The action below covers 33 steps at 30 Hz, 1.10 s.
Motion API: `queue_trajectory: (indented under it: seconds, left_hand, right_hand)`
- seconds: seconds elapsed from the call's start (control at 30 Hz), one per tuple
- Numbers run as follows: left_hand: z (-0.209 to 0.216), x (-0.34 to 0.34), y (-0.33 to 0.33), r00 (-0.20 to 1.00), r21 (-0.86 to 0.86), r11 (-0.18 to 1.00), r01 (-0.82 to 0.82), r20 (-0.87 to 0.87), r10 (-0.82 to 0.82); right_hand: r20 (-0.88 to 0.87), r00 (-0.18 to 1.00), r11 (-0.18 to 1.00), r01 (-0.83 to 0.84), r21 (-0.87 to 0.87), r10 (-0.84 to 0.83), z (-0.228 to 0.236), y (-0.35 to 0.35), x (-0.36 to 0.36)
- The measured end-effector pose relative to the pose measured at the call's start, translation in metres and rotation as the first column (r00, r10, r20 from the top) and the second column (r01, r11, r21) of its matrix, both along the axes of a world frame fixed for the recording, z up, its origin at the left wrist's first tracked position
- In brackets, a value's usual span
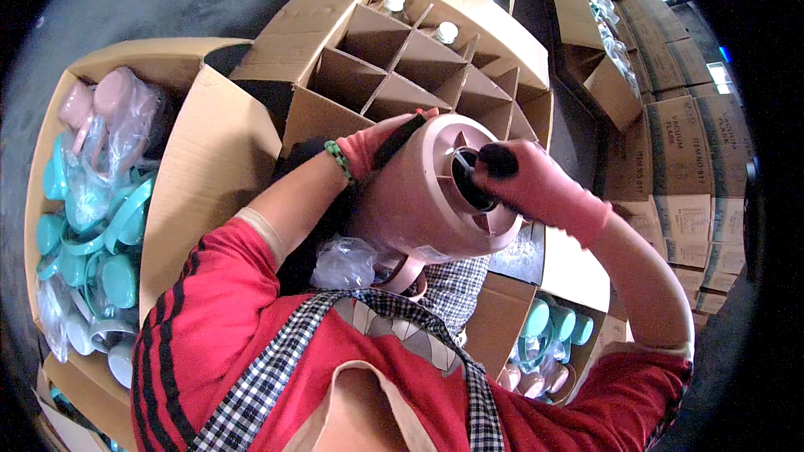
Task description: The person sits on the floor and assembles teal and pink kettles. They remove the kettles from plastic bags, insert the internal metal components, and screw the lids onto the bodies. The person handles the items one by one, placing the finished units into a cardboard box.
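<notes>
A pink vacuum flask body [394, 192] lies tilted across my lap, its round end turned to the right. My left hand [381, 142], in a red glove with black on the fingers, is wrapped over its far side and steadies it. A dark round opening [469, 188] shows in the end. My right hand [523, 180], gloved in pink with dark fingertips, is closed at this opening with the fingers partly inside. What it grips there, if anything, is hidden. The flask's pink handle [406, 272] points toward me, beside a crumpled clear plastic bag [345, 262].
Ahead stands a carton with cardboard dividers [402, 59], holding white-capped bottles [446, 33]. An open carton [209, 138] at left holds teal and pink plastic parts. Another box at lower right contains teal and pink lids [536, 318]. Stacked cartons [678, 151] line the right.
</notes>
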State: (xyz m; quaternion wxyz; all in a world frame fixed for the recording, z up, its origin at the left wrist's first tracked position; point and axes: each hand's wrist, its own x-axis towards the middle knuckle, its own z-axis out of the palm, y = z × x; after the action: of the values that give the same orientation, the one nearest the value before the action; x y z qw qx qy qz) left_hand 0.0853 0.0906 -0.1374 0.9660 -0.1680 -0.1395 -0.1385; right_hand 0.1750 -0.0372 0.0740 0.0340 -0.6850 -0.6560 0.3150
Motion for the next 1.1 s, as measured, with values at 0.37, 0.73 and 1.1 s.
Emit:
queue_trajectory:
  seconds: [0.37, 0.73, 1.1]
  left_hand:
    - [-0.003, 0.004, 0.003, 0.999, 0.241, 0.970, -0.032, -0.030, 0.040]
    - [-0.010, -0.010, 0.005, 0.889, 0.516, 0.730, -0.448, 0.175, 0.423]
    - [0.028, -0.065, -0.044, 0.700, 0.884, -0.459, 0.085, 0.275, 0.659]
  right_hand:
    - [0.407, 0.632, 0.722, -0.684, -0.108, 0.660, -0.015, 0.012, 0.017]
    - [-0.203, 0.893, 0.729, 0.445, 0.519, -0.401, -0.039, -0.121, -0.018]
    - [-0.829, 0.033, 0.634, 0.662, -0.400, -0.558, -0.154, -0.134, -0.069]
